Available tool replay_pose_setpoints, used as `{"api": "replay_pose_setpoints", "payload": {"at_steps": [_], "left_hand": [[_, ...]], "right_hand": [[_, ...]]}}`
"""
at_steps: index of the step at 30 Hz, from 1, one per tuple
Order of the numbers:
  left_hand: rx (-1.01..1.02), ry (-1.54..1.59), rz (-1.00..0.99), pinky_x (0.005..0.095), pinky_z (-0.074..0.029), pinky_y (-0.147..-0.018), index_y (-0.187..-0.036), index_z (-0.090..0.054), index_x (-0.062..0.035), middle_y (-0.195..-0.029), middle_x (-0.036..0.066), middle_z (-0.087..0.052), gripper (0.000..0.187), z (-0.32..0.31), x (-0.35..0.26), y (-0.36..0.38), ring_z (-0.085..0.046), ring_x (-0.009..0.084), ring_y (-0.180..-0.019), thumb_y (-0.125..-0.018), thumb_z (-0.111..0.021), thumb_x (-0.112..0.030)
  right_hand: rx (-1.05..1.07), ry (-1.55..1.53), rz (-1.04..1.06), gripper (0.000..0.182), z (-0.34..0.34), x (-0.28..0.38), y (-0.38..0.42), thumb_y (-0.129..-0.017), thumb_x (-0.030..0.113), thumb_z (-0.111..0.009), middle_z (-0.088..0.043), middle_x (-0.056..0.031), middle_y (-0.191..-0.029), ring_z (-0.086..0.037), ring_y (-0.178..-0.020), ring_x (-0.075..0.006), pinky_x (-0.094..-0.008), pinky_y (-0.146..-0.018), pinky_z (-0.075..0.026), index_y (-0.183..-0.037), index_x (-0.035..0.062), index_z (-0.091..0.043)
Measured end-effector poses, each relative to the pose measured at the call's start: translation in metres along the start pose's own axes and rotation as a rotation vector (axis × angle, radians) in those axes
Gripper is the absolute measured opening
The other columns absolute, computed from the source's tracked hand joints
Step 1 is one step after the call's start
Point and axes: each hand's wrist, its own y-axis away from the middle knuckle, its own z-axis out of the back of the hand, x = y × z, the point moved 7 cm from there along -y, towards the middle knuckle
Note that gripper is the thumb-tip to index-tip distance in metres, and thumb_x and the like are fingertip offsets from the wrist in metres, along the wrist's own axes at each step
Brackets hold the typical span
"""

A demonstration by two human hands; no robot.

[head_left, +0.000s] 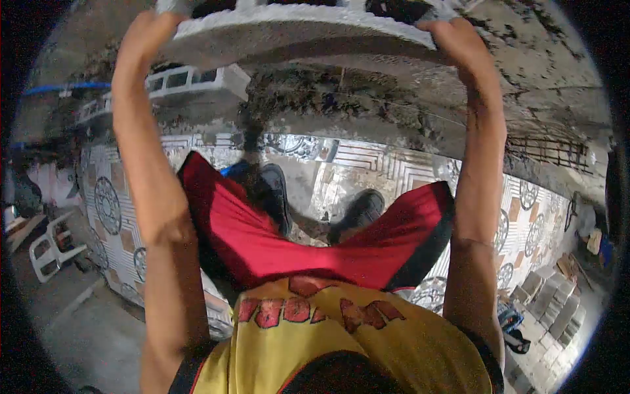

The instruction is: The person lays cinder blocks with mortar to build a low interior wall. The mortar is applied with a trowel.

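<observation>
My grip is clamped on the hollow concrete block [302, 34], my left hand [149, 31] on its left end and my right hand [461, 38] on its right, the cells showing along its far side. It spans the gap between my hands at arm's length; whether anything bears it from underneath, I cannot tell. To handle it well, I should press evenly from both ends so it stays level, and bend my elbows to bring the load nearer my body. My shoes [275, 196] are planted apart on the near side of the block, which should help my balance. A rough, crumbly strip [348, 98] shows between block and shoes, so I'd judge each step carefully, fingers clear of the other blocks [230, 84] on the block's near left
</observation>
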Motion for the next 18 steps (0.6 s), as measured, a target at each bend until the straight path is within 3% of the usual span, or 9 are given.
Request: {"api": "replay_pose_setpoints", "payload": {"at_steps": [3,4,6,7,8,10,14,16,18], "left_hand": [[-0.242,-0.255,-0.031,0.0388,-0.042,-0.081,-0.094,-0.064,0.0012,-0.096,0.020,-0.064,0.047,-0.049,0.053,-0.046,-0.059,0.0296,-0.092,-0.071,-0.056,-0.040],[-0.057,-0.060,-0.178,0.0392,-0.045,-0.078,-0.090,-0.065,0.0015,-0.091,0.019,-0.065,0.048,-0.072,0.058,-0.053,-0.061,0.0285,-0.086,-0.067,-0.060,-0.040],[-0.108,0.038,0.097,0.0406,-0.027,-0.047,-0.057,-0.046,-0.0009,-0.055,0.006,-0.039,0.038,-0.092,0.055,-0.032,-0.038,0.0196,-0.052,-0.069,-0.058,-0.034],[0.154,0.587,-0.309,0.0419,-0.022,-0.045,-0.056,-0.039,-0.0032,-0.055,0.006,-0.035,0.025,-0.118,0.066,-0.040,-0.031,0.0196,-0.050,-0.065,-0.053,-0.023],[0.061,0.259,0.068,0.0410,-0.022,-0.045,-0.053,-0.038,-0.0055,-0.054,0.004,-0.032,0.028,-0.124,0.065,-0.041,-0.026,0.0167,-0.050,-0.065,-0.053,-0.025],[-0.007,-0.054,0.095,0.0413,-0.021,-0.046,-0.053,-0.039,-0.0070,-0.054,0.002,-0.030,0.031,-0.144,0.076,-0.054,-0.023,0.0154,-0.049,-0.065,-0.057,-0.029],[0.081,0.002,0.268,0.0432,-0.023,-0.046,-0.053,-0.041,-0.0049,-0.053,0.004,-0.033,0.035,-0.173,0.102,-0.060,-0.027,0.0185,-0.047,-0.067,-0.060,-0.031],[0.203,0.376,0.019,0.0438,-0.030,-0.049,-0.060,-0.048,0.0005,-0.059,0.009,-0.044,0.033,-0.204,0.133,-0.082,-0.038,0.0227,-0.052,-0.073,-0.058,-0.028],[0.137,0.208,0.163,0.0434,-0.033,-0.052,-0.064,-0.051,0.0020,-0.063,0.011,-0.047,0.033,-0.212,0.121,-0.067,-0.042,0.0231,-0.056,-0.075,-0.058,-0.028]], "right_hand": [[-0.089,0.044,0.059,0.036,-0.042,-0.038,-0.016,-0.071,0.033,-0.060,-0.050,-0.0063,-0.060,-0.043,-0.053,-0.0167,-0.0337,-0.047,-0.031,-0.065,-0.0015,-0.056],[-0.081,0.047,0.075,0.036,-0.055,-0.049,-0.020,-0.071,0.033,-0.060,-0.050,-0.0063,-0.060,-0.043,-0.053,-0.0167,-0.0337,-0.047,-0.031,-0.065,-0.0015,-0.056],[-0.103,0.017,0.027,0.037,-0.080,-0.064,-0.035,-0.071,0.034,-0.059,-0.049,-0.0061,-0.058,-0.043,-0.053,-0.0170,-0.0338,-0.047,-0.031,-0.062,-0.0018,-0.055],[-0.030,-0.011,0.043,0.040,-0.095,-0.079,-0.046,-0.071,0.035,-0.059,-0.052,-0.0077,-0.061,-0.045,-0.055,-0.0178,-0.0338,-0.048,-0.033,-0.069,-0.0051,-0.058],[-0.024,-0.011,0.051,0.040,-0.107,-0.094,-0.059,-0.071,0.035,-0.059,-0.052,-0.0077,-0.061,-0.045,-0.055,-0.0178,-0.0338,-0.048,-0.033,-0.069,-0.0051,-0.058],[-0.075,0.078,0.051,0.039,-0.125,-0.105,-0.071,-0.071,0.034,-0.059,-0.053,-0.0083,-0.063,-0.046,-0.055,-0.0179,-0.0335,-0.049,-0.034,-0.071,-0.0052,-0.058],[0.023,0.005,0.064,0.041,-0.167,-0.126,-0.077,-0.071,0.037,-0.059,-0.055,-0.0090,-0.068,-0.047,-0.060,-0.0177,-0.0353,-0.054,-0.036,-0.072,-0.0042,-0.058],[0.065,-0.024,0.017,0.043,-0.199,-0.151,-0.096,-0.072,0.039,-0.059,-0.056,-0.0091,-0.069,-0.048,-0.062,-0.0175,-0.0365,-0.055,-0.037,-0.071,-0.0038,-0.058],[0.011,0.027,-0.034,0.045,-0.212,-0.151,-0.091,-0.073,0.043,-0.057,-0.054,-0.0084,-0.066,-0.046,-0.060,-0.0173,-0.0370,-0.054,-0.035,-0.067,-0.0020,-0.056]]}}
